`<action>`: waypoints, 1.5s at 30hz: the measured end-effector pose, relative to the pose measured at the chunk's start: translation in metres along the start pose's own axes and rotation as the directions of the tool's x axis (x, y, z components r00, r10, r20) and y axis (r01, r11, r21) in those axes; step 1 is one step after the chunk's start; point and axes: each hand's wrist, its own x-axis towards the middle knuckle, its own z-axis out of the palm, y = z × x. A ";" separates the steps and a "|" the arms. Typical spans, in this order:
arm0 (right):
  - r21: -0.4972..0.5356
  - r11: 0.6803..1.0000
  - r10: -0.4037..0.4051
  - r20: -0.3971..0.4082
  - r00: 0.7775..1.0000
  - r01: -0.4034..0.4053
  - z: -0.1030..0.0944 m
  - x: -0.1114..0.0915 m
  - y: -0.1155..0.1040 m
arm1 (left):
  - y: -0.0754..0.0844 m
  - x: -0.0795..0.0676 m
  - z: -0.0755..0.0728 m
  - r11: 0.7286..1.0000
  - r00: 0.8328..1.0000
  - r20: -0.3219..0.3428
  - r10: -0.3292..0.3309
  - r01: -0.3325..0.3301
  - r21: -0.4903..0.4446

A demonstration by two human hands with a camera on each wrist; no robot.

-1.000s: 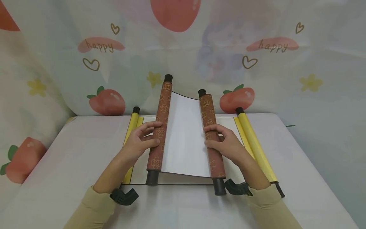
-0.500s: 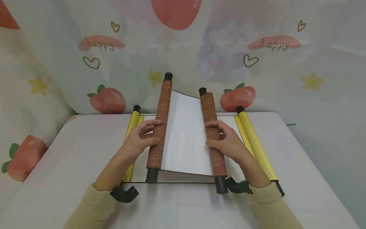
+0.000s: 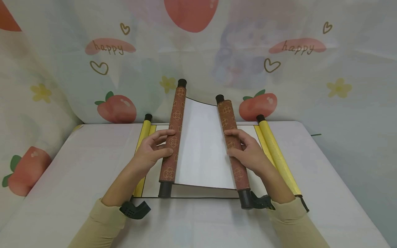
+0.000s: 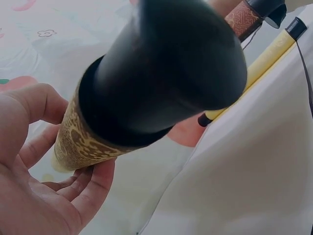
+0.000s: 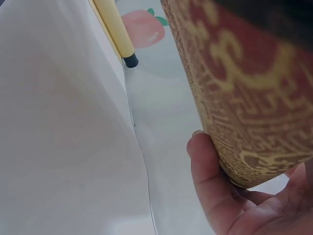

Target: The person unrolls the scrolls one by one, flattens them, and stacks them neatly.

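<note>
Head view, nearest first: sleeves [image 3: 99, 225] and dark wrist mounts [image 3: 135, 210], with the right mount close by the right near knob [image 3: 245, 200]; guard against snagging there. Just beyond, left hand [image 3: 152, 150] with thumb and fingers curled round the brown left roller [image 3: 173, 142], and right hand [image 3: 252, 152] with a like grasp on the right roller [image 3: 227, 119]; neither released, to go by the wrist views as well. Between the rollers, white sheet [image 3: 203, 148] spanning the gap, apparently held up over a flat scroll [image 3: 153, 187], with a dipping far edge. Right near knob set nearer than the left near knob [image 3: 165, 190].

To do this well, by the look of it: bring both rollers level with each other, then move or turn each at an equal rate, without tugging from one side. Take up slack softly, with no creasing of paper. Hold near mid-length, as here, for balance.

Farther out, left yellow rod [image 3: 143, 137] and right yellow rod [image 3: 279, 158], lying on the table [image 3: 77, 165] to either side; best not to nudge with a forearm. Farthest, patterned backdrop [image 3: 198, 65] behind the far knobs; hard to judge the clearance, so allow room
</note>
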 end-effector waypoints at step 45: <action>0.032 0.999 -0.008 0.047 0.999 0.006 -0.004 -0.006 0.005 | -0.009 -0.017 -0.015 0.997 0.996 -0.047 -0.072 0.073 0.014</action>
